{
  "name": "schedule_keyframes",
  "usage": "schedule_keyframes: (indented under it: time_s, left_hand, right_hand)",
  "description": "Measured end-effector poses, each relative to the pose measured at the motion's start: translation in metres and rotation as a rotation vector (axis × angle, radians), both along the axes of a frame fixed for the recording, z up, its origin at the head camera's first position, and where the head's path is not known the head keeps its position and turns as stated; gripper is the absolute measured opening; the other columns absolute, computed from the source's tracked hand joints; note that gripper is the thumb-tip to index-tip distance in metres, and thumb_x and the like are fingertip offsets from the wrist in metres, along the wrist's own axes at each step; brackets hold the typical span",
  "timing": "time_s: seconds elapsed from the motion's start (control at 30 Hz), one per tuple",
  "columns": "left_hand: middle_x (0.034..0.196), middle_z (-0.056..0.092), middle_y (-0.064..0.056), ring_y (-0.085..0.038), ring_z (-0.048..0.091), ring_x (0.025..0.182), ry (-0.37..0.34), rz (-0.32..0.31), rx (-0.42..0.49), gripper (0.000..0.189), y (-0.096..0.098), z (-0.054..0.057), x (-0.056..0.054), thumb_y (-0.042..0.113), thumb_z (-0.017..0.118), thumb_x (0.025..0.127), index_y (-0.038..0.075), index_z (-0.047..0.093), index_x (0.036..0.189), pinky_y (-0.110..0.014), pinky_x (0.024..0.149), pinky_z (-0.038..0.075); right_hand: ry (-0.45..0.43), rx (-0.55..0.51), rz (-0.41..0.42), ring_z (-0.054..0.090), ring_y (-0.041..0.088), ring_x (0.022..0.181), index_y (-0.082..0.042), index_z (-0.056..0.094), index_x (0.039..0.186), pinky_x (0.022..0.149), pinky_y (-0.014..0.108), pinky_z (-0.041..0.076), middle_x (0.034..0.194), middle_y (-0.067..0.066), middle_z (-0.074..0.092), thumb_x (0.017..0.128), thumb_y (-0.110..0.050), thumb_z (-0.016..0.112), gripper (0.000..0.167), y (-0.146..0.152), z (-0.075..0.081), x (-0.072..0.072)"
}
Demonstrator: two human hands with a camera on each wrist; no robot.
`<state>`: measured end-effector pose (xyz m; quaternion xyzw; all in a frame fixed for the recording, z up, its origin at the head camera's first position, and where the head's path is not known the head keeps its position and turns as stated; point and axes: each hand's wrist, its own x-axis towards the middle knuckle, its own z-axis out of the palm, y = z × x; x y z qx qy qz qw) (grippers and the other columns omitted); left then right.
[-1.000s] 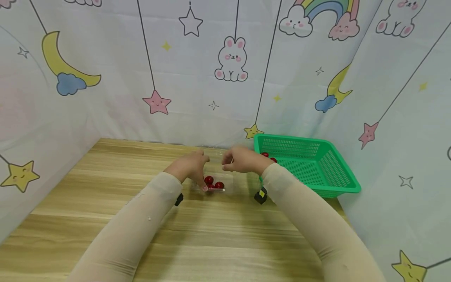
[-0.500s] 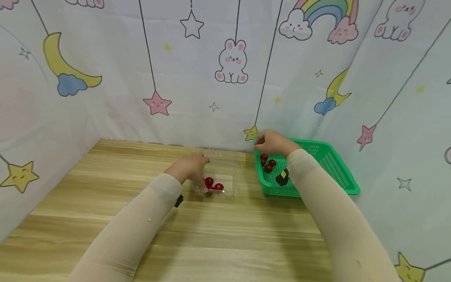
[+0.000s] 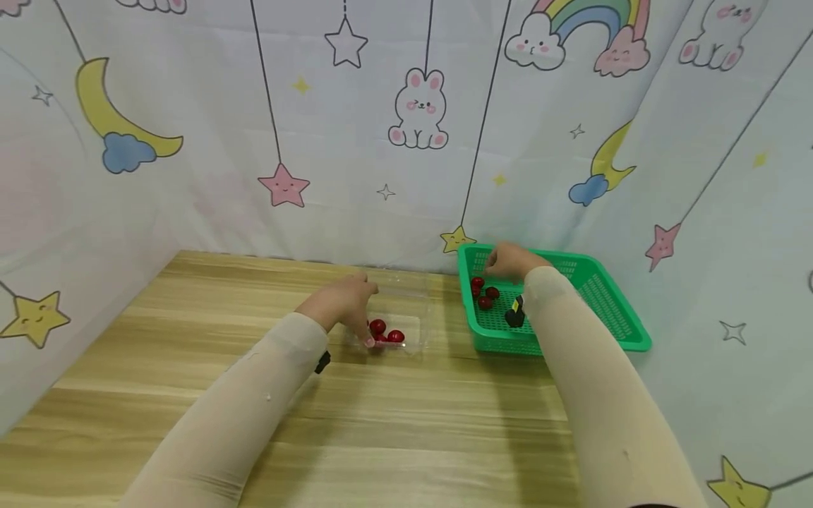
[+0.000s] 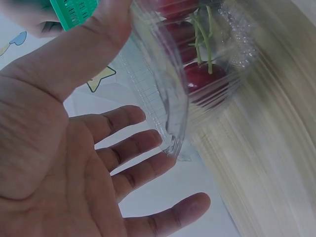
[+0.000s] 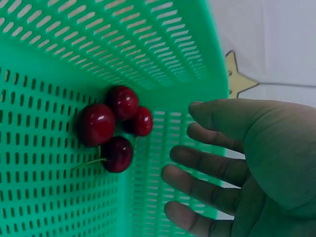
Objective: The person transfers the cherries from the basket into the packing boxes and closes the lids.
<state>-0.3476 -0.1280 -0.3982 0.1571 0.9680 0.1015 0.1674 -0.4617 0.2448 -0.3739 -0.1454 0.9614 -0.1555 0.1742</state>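
Note:
My left hand (image 3: 343, 300) rests at the left side of a clear plastic box (image 3: 413, 330), thumb over its near rim and the other fingers loosely spread. Red cherries (image 3: 377, 327) lie inside the box; in the left wrist view green stems (image 4: 203, 42) show on them through the plastic. My right hand (image 3: 510, 261) is over the left part of a green plastic basket (image 3: 637, 335), its fingers apart with nothing between them. Beside it, several dark red cherries (image 5: 97, 124) sit clustered in the basket's corner, one with a stem pointing outward.
The box's clear lid (image 3: 396, 282) stands open at the back. A wood-grain table (image 3: 394, 423) carries box and basket. A printed cloth (image 3: 356, 226) hangs behind the table and along its sides, close behind the basket.
My right hand has moved from above the plastic box to the basket at the right, then slightly further right and lower. The left hand stays at the box.

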Motion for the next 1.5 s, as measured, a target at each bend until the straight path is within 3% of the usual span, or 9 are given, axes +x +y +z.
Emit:
schedule_keyframes:
  time_s: [0.2,0.33,0.47,0.67,0.8,0.93,1.07,1.23,1.5]
  left_hand:
    - [0.167,0.048,-0.019,-0.042,0.050,0.158,0.003,-0.010,-0.005,0.114,0.002,-0.001,-0.001,0.045,0.107,0.079,0.009,0.051,0.170,-0.064,0.125,0.051]
    - [0.169,0.047,-0.019,-0.043,0.049,0.159,-0.004,-0.005,-0.006,0.114,0.002,-0.001,0.000,0.044,0.108,0.078,0.009,0.050,0.171,-0.064,0.125,0.052]
    - [0.169,0.047,-0.018,-0.042,0.049,0.160,-0.005,0.000,-0.008,0.115,0.002,-0.001,0.001,0.044,0.108,0.078,0.009,0.051,0.170,-0.064,0.124,0.052]
    - [0.167,0.048,-0.019,-0.042,0.049,0.159,-0.009,-0.009,-0.004,0.115,0.004,-0.002,0.000,0.043,0.108,0.078,0.008,0.050,0.171,-0.064,0.124,0.053]
    - [0.167,0.048,-0.019,-0.042,0.049,0.159,-0.007,-0.008,-0.009,0.114,0.004,-0.002,0.000,0.043,0.108,0.078,0.008,0.050,0.170,-0.064,0.124,0.053]
    - [0.167,0.048,-0.018,-0.042,0.049,0.159,-0.008,-0.005,-0.006,0.115,0.005,-0.002,-0.001,0.043,0.108,0.078,0.008,0.051,0.170,-0.064,0.123,0.053]
    - [0.167,0.048,-0.018,-0.042,0.049,0.159,-0.010,0.000,-0.002,0.114,0.004,-0.001,-0.001,0.043,0.108,0.077,0.008,0.051,0.170,-0.064,0.124,0.053]
    - [0.167,0.048,-0.018,-0.042,0.049,0.159,-0.005,-0.003,-0.011,0.114,0.004,-0.001,-0.001,0.043,0.108,0.078,0.008,0.051,0.170,-0.063,0.125,0.052]
    - [0.167,0.049,-0.019,-0.044,0.050,0.158,0.013,-0.010,-0.002,0.114,0.001,-0.001,0.000,0.043,0.109,0.077,0.007,0.052,0.169,-0.063,0.125,0.052]
  right_hand:
    - [-0.085,0.033,-0.043,0.070,0.045,0.136,-0.002,0.077,0.144,0.097,0.057,0.069,0.161,0.027,0.063,0.115,-0.027,0.068,0.039,0.012,-0.009,-0.003]
    - [-0.111,0.074,-0.032,0.071,0.044,0.135,-0.002,0.074,0.147,0.095,0.053,0.069,0.157,0.025,0.067,0.115,-0.030,0.069,0.043,0.013,-0.014,-0.006]
    - [-0.139,0.118,0.000,0.075,0.043,0.130,-0.002,0.071,0.152,0.107,0.057,0.065,0.156,0.024,0.068,0.116,-0.031,0.065,0.047,0.015,-0.020,-0.009]
    - [-0.193,0.089,-0.028,0.076,0.044,0.131,-0.002,0.067,0.157,0.110,0.060,0.064,0.162,0.026,0.063,0.117,-0.027,0.064,0.047,0.020,-0.030,-0.009]
    - [-0.191,0.044,-0.058,0.081,0.030,0.106,-0.005,0.072,0.153,0.091,0.045,0.069,0.157,0.023,0.068,0.117,-0.023,0.065,0.041,0.019,-0.035,-0.009]
    - [-0.206,-0.011,-0.093,0.061,0.013,0.071,-0.006,0.076,0.148,0.069,0.032,0.057,0.151,0.020,0.071,0.116,-0.017,0.067,0.036,0.018,-0.039,-0.007]
    - [-0.203,-0.024,-0.110,0.048,0.011,0.060,-0.005,0.077,0.146,0.063,0.030,0.050,0.158,0.023,0.066,0.113,-0.013,0.069,0.035,0.015,-0.040,-0.004]
    - [-0.190,-0.025,-0.118,0.054,0.015,0.068,-0.007,0.079,0.143,0.065,0.031,0.052,0.163,0.024,0.063,0.111,-0.009,0.071,0.033,0.013,-0.039,-0.005]
    - [-0.129,-0.046,-0.086,0.079,0.032,0.106,-0.002,0.078,0.141,0.087,0.041,0.071,0.126,0.022,0.079,0.113,-0.014,0.071,0.031,0.011,-0.023,-0.009]
